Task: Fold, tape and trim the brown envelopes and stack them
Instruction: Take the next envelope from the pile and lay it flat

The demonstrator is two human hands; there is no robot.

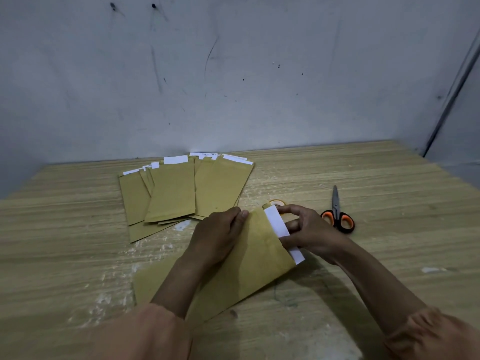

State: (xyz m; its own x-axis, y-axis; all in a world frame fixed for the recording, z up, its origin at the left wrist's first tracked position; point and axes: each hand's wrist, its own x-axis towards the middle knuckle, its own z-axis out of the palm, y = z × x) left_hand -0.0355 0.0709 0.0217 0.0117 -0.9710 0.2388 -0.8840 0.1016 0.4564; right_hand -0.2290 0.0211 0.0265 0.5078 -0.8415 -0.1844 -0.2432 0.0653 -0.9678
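Observation:
A brown envelope with a white strip along its open end lies slanted on the table in front of me. My left hand grips its far edge, thumb on top. My right hand holds the white-strip end, fingers curled round it. Several more brown envelopes with white strips lie fanned out further back. A roll of tape peeks out just behind the held envelope. Scissors with orange and black handles lie shut to the right of my right hand.
The wooden table meets a grey wall at the back and a corner at the right. Another brown sheet lies under my left forearm near the front.

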